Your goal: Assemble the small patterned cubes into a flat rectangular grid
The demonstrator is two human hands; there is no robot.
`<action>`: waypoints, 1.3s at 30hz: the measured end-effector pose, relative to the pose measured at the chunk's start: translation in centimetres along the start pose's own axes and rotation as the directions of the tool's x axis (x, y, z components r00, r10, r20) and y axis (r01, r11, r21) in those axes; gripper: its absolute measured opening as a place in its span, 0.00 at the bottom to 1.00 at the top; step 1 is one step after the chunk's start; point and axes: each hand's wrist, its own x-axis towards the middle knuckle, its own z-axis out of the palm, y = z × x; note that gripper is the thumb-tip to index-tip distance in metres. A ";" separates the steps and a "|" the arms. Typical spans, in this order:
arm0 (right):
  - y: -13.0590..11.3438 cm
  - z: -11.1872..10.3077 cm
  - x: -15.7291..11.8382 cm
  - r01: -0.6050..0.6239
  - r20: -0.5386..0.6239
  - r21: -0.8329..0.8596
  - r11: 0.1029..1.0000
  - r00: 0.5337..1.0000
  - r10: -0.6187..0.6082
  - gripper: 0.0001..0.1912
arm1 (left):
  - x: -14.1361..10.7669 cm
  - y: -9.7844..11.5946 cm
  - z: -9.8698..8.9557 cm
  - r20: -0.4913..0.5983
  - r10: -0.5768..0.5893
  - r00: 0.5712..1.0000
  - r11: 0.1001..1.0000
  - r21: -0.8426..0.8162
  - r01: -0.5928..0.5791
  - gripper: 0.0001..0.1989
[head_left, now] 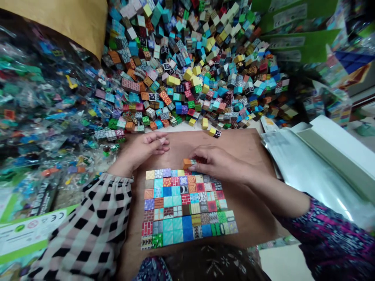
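Note:
My right hand pinches an orange block between thumb and fingers, just above the far edge of a flat array of printed cubes. A bluish piece beside the orange one is partly hidden by the fingers. The array lies in close rows on a brown board, its cubes showing brick, crate, turquoise, blue and green patterns. My left hand rests on the board beyond the array's far left corner, fingers loosely extended, with nothing seen in it. A yellow and black block lies at the board's far edge.
A large heap of loose cubes fills the far side. On the left lie small parts in clear bags, under a tan paper sheet or bag. Clear plastic packaging sits at right; green printed packaging is behind.

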 end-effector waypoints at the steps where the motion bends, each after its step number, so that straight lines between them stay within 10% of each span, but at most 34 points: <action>1: -0.5 0.0 0.1 0.018 0.035 -0.066 0.998 0.999 -0.015 0.07 | 0.0 0.0 0.0 0.002 0.002 1.000 1.000 0.000 -0.002 0.15; 17: -2.0 0.5 -0.3 0.122 0.078 -0.110 0.986 0.990 -0.114 0.12 | 0.2 -0.2 -0.3 0.014 0.014 1.000 1.000 0.004 -0.014 0.16; 21: 0.9 -1.0 0.0 0.014 -0.180 -0.222 0.975 0.982 -0.055 0.13 | 0.1 -0.2 -0.2 0.009 0.007 1.000 1.000 -0.002 -0.007 0.16; 26: 5.7 -3.4 0.6 -0.409 -0.514 -0.439 0.800 0.844 0.150 0.16 | 0.1 -0.1 -0.1 -0.002 0.006 1.000 1.000 0.000 -0.006 0.15; 33: 5.1 -2.5 -0.9 -0.278 -0.438 -0.253 0.927 0.887 0.146 0.13 | 0.1 -0.1 -0.1 0.000 0.004 1.000 1.000 0.017 -0.004 0.16; 39: 1.5 -1.1 -3.1 -0.040 -0.088 0.104 0.994 0.995 0.049 0.10 | 0.1 -0.2 -0.1 -0.006 0.009 1.000 1.000 0.026 -0.009 0.16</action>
